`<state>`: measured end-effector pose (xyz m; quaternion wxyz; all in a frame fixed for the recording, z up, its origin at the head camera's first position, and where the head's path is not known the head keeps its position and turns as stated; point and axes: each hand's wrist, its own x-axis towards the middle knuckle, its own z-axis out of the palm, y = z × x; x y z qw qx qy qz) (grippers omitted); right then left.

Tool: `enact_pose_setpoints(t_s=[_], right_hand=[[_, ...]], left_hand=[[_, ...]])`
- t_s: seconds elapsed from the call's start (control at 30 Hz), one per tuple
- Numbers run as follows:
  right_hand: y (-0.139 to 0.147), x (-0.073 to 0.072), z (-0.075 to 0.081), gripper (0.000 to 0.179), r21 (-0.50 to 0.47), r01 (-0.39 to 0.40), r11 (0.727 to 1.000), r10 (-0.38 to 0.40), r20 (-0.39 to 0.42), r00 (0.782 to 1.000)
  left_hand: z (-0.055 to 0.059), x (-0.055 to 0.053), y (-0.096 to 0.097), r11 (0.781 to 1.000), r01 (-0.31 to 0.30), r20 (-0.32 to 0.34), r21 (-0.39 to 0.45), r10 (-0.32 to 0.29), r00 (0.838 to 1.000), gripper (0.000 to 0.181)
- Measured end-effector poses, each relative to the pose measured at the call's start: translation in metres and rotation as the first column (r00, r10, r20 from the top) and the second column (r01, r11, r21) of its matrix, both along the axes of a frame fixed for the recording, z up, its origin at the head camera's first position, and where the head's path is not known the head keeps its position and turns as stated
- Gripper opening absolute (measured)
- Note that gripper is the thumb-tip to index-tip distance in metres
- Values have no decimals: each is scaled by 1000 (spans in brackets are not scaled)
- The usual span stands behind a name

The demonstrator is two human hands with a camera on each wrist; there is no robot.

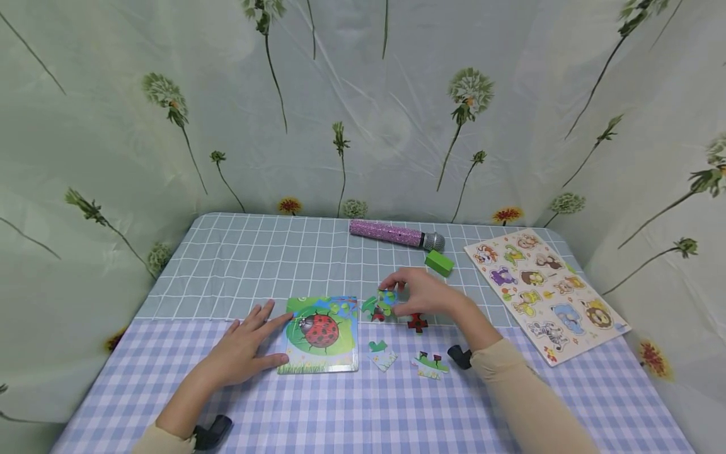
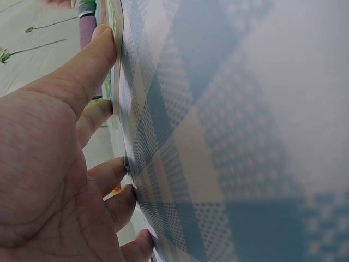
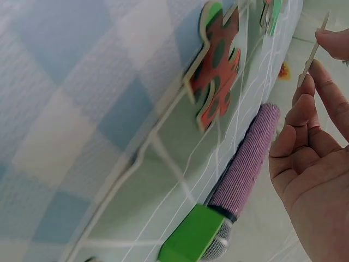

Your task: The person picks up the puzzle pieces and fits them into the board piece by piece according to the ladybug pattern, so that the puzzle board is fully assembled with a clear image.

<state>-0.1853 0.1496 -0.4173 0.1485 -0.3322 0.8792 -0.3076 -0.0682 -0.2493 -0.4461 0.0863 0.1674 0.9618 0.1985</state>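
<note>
My left hand (image 1: 244, 347) lies with fingers spread at the left edge of a ladybug puzzle board (image 1: 334, 360), index finger and thumb touching it. In the left wrist view the thumb (image 2: 101, 49) meets the board's edge. My right hand (image 1: 422, 291) pinches a thin puzzle piece (image 3: 312, 54) between thumb and fingers, raised over the cloth. Beneath it, in the head view, is another green and red piece (image 1: 372, 309). A red spotted piece (image 1: 417, 323) lies under the right wrist. Two pale pieces with green parts (image 1: 384, 359) (image 1: 431, 367) lie nearer the front.
A pink glittery microphone (image 1: 388, 232) lies at the back, a green block (image 1: 439, 263) beside its head. On the right is a flat board with animal pictures (image 1: 510, 277). Two checked cloths cover the table, and a dandelion-print curtain (image 1: 391, 126) hangs behind and around it.
</note>
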Motion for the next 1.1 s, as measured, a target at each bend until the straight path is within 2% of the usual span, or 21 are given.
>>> enact_pose_setpoints(t_s=[0.23,0.6,1.1], right_hand=[[-22,0,3,46,21,-27,999,27,31,999],[-55,-5,0,43,50,-95,994,94,16,995],[-84,-7,-9,41,72,-142,987,140,40,989]], left_hand=[[-1,-1,0,1000,-5,6,4,5,1000,82],[-3,-1,-1,1000,-7,0,0,7,1000,82],[-3,-1,-1,1000,-13,1,4,13,1000,81]])
